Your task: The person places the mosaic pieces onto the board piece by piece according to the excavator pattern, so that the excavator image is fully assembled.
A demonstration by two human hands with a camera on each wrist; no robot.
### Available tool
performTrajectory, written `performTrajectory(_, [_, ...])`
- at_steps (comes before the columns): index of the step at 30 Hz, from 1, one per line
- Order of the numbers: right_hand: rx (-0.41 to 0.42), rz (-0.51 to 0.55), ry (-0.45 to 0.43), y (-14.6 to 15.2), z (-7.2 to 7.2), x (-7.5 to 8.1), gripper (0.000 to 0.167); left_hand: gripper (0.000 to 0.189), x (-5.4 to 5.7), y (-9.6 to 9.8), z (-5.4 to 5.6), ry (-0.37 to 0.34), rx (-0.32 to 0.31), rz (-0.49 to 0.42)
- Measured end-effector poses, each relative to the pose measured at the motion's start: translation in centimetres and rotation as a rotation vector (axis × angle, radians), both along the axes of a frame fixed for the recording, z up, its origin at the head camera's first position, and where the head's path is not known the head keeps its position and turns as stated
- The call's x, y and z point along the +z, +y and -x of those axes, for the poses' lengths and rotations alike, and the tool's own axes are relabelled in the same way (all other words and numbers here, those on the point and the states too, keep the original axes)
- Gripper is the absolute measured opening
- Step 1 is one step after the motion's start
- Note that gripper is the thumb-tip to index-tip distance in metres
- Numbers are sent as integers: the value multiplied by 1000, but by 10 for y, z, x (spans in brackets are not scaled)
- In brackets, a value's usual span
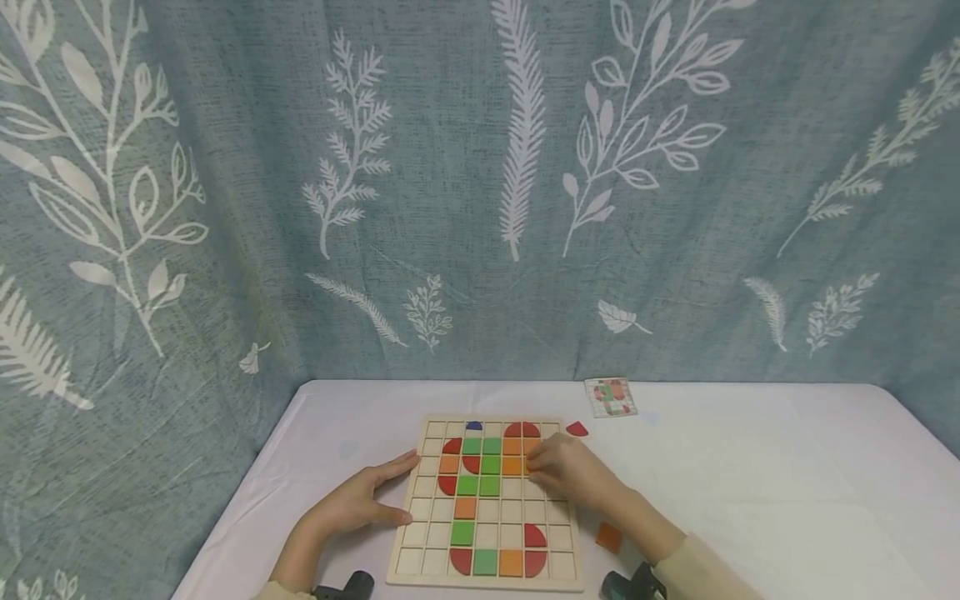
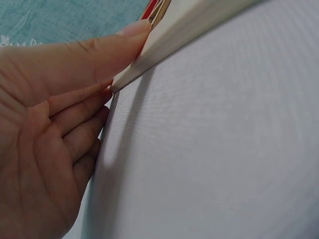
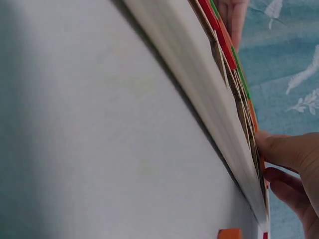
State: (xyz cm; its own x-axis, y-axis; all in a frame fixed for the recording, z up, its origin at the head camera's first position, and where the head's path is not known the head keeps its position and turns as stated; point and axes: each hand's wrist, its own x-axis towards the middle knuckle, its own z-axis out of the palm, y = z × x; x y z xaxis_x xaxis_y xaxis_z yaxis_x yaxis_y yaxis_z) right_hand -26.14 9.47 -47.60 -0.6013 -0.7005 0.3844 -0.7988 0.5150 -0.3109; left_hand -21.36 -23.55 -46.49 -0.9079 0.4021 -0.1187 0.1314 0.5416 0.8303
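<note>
A wooden grid board [image 1: 480,585] lies on the table, with red, green and orange tiles and one blue tile in its cells. My left hand [image 1: 352,502] rests at the board's left edge, thumb and fingers spread apart. In the left wrist view its thumb [image 2: 94,57] touches the board's side [image 2: 184,42]. Over the board's right columns, my right hand [image 1: 573,473] pinches an orange tile [image 1: 529,465], mostly hidden by the fingertips. The right wrist view shows that thumb [image 3: 281,149] at the board's top, beside orange.
A loose red tile [image 1: 577,428] lies off the board's upper right side, and a loose orange square tile [image 1: 609,537] off its lower right. A small pattern card [image 1: 611,397] lies at the table's back edge. A leaf-print curtain [image 1: 465,208] hangs behind.
</note>
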Motion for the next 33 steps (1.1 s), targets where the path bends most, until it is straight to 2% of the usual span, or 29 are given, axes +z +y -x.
performTrajectory(4, [0, -16, -24, 0, -3, 1, 13, 90, 1, 0, -1, 4, 3, 4])
performTrajectory(7, [-10, -18, -74, 1, -6, 1, 17, 90, 2, -1, -1, 2, 6, 2])
performTrajectory(9, [-31, -2, -137, 2, -8, 1, 21, 90, 1, -1, -1, -3, 9, -5])
performTrajectory(11, [-47, 27, -171, 3, -9, 1, 23, 90, 1, -1, -1, -5, 10, -8])
performTrajectory(14, [-74, 131, -239, 9, -12, 6, 23, 89, 0, -1, -2, -3, 12, -7])
performTrajectory(18, [-142, 245, -227, 25, -10, 10, 23, 89, 1, -1, -3, -1, 15, -4])
performTrajectory(21, [-251, 255, -199, 39, -5, 8, 27, 90, 2, -1, -3, -8, 14, -5])
performTrajectory(25, [-361, 252, -211, 51, 4, 8, 24, 90, 2, -2, -3, -16, 3, -12])
performTrajectory(29, [-380, 226, -207, 55, 14, 8, 21, 90, 1, -2, -1, -14, -10, -18])
performTrajectory(33, [-337, 154, -224, 55, 22, 7, 28, 89, 1, -1, -1, -6, -17, -21])
